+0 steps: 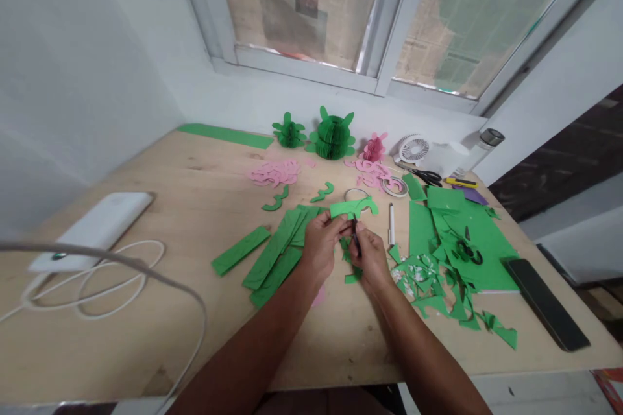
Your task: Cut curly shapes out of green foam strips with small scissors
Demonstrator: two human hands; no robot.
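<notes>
My left hand [322, 241] pinches a green paper piece [353, 207] with a curled end, holding it up over the wooden table [204, 188]. My right hand [370, 257] is closed round a small dark tool [355, 238], probably scissors, with its tip at the paper's lower edge. Green paper strips [275, 251] lie fanned out just left of my hands. A heap of green offcuts [428, 282] lies just right of them.
Green paper sheets [457, 230], a white pen [391, 224], tape rolls [395, 187], scissors [426, 176], a small fan [413, 148] and a black phone [545, 301] lie right. Folded paper cacti [333, 135] stand by the wall. A white power bank [95, 227] with cable lies left.
</notes>
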